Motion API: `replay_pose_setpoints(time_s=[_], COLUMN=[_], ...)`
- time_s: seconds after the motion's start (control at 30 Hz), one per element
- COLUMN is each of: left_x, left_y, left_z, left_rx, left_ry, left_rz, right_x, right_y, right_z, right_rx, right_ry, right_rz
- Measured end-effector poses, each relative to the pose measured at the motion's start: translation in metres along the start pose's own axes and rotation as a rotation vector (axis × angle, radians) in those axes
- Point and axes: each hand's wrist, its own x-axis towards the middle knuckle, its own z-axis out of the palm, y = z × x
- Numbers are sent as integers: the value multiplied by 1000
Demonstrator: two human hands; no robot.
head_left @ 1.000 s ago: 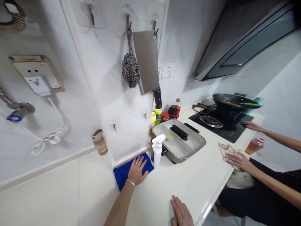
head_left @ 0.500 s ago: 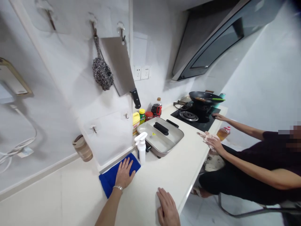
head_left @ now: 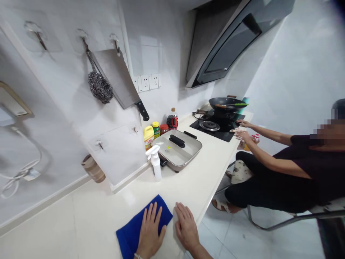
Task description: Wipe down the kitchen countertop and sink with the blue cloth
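A blue cloth (head_left: pixel 132 230) lies on the white countertop (head_left: pixel 91 216), and my left hand (head_left: pixel 151 230) rests flat on top of it with the fingers spread. Just right of the cloth, my right hand (head_left: pixel 187 226) lies palm down on the bare counter, holding nothing. A white spray bottle (head_left: pixel 155 165) stands upright beyond the cloth. Behind the bottle sits a lidded electric pan (head_left: pixel 188 153) with a black handle on its lid.
Jars and bottles (head_left: pixel 155 129) line the wall behind the pan. A wok (head_left: pixel 226 104) stands on the black cooktop (head_left: pixel 215 130). A seated co-worker (head_left: pixel 285 176) at right holds a light cloth (head_left: pixel 236 131) by the cooktop. A cleaver (head_left: pixel 118 79) and steel scrubber (head_left: pixel 100 88) hang on the wall.
My left hand and the blue cloth have moved from the wall toward the near counter edge. The co-worker's cloth has shifted onto the cooktop's edge. My view has turned slightly.
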Motion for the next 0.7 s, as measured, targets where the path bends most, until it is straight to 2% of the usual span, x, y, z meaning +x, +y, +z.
replay_pose_setpoints(time_s=[0.17, 0.37, 0.5, 0.6, 0.63, 0.7], left_x=[-25, -30, -35, -59, -71, -98], left_y=[32, 40, 35, 20, 14, 0], left_z=[-10, -18, -26, -29, -28, -23], left_rx=[-5, -62, -133, -136, -121, -76], left_ry=[-34, -77, -78, -11, 25, 103], left_rz=[59, 61, 57, -28, -72, -179], right_x=[-1, -7, -6, 2, 5, 13], right_y=[0, 4, 4, -14, -24, -48], right_z=[2, 5, 2, -6, -9, -14], right_rx=[1, 54, 148, 248, 284, 342], right_ry=[46, 86, 134, 153, 127, -3], right_rz=[-16, -14, -2, -2, -32, -148])
